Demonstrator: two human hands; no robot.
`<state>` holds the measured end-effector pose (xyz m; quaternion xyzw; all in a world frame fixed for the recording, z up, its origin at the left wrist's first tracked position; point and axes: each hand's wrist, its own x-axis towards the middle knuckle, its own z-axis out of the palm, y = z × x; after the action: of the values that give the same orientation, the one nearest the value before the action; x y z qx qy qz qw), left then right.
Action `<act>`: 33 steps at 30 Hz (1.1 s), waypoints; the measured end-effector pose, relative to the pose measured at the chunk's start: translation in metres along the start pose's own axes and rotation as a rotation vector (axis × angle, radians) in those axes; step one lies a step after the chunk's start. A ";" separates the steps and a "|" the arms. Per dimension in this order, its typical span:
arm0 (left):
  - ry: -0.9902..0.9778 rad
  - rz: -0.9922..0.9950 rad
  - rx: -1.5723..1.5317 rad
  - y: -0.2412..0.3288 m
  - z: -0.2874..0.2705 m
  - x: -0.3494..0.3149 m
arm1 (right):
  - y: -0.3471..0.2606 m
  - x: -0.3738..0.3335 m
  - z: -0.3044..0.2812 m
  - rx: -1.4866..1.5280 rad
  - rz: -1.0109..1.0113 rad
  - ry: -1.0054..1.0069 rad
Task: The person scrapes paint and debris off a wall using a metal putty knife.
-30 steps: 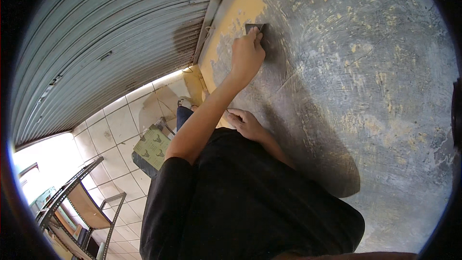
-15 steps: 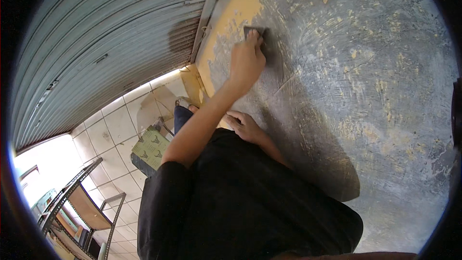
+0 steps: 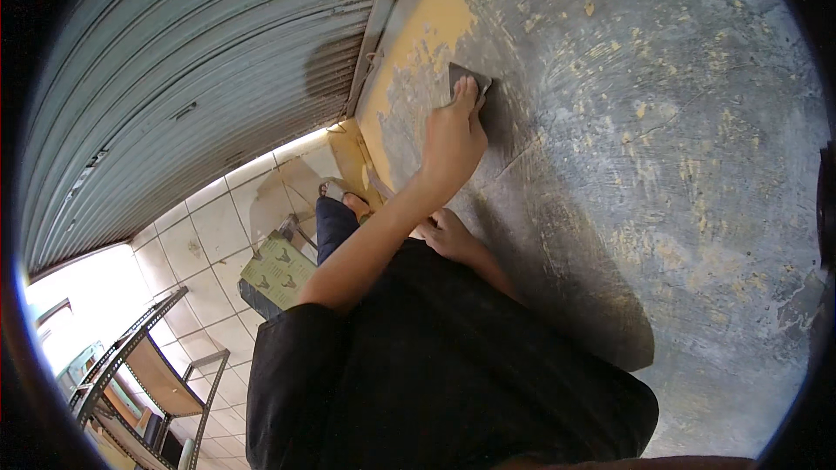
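My left hand point(image 3: 455, 135) is closed on a dark grey piece of sandpaper point(image 3: 466, 80), with its fingertips laid over the sheet. The sandpaper lies against the scuffed grey wall point(image 3: 610, 122), close to a patch of yellow paint point(image 3: 441, 13). Below it, my right hand point(image 3: 451, 235) is held near my body beside the wall, its fingers curled. My left forearm covers part of those fingers, and whatever they hold is hidden.
A ribbed metal roller shutter point(image 3: 235, 61) rises on the left, meeting the wall at a metal frame. On the tiled floor point(image 3: 218, 218), a greenish printed sheet point(image 3: 279, 271) lies on a dark stool-like support. A metal shelf rack point(image 3: 161, 370) stands at lower left.
My left hand and the sandpaper have moved slightly down and to the right along the wall. My right hand has shifted slightly right, with more of its fingers now behind my left forearm.
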<state>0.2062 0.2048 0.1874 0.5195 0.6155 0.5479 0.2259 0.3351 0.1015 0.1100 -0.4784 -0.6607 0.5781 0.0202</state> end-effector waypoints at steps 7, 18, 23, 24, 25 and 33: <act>-0.043 -0.006 -0.035 -0.004 -0.016 0.016 | -0.005 0.003 0.008 0.027 -0.092 0.072; -0.072 -0.247 -0.075 -0.015 -0.051 -0.050 | -0.003 -0.007 -0.003 -0.080 -0.148 0.144; 0.136 -0.408 -0.096 -0.055 -0.096 -0.035 | -0.010 -0.013 -0.001 0.216 0.017 0.228; 0.208 -0.419 -0.199 -0.067 -0.103 -0.033 | -0.009 -0.012 0.000 0.222 0.014 0.226; 0.206 -0.416 -0.194 -0.084 -0.109 -0.033 | -0.008 -0.012 0.001 0.269 0.007 0.245; 0.222 -0.755 -0.828 -0.124 -0.131 -0.013 | -0.060 -0.022 -0.013 0.579 -0.058 0.319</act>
<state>0.0514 0.1532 0.1096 0.0709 0.5124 0.6762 0.5246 0.3184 0.1046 0.1725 -0.5183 -0.4707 0.6590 0.2749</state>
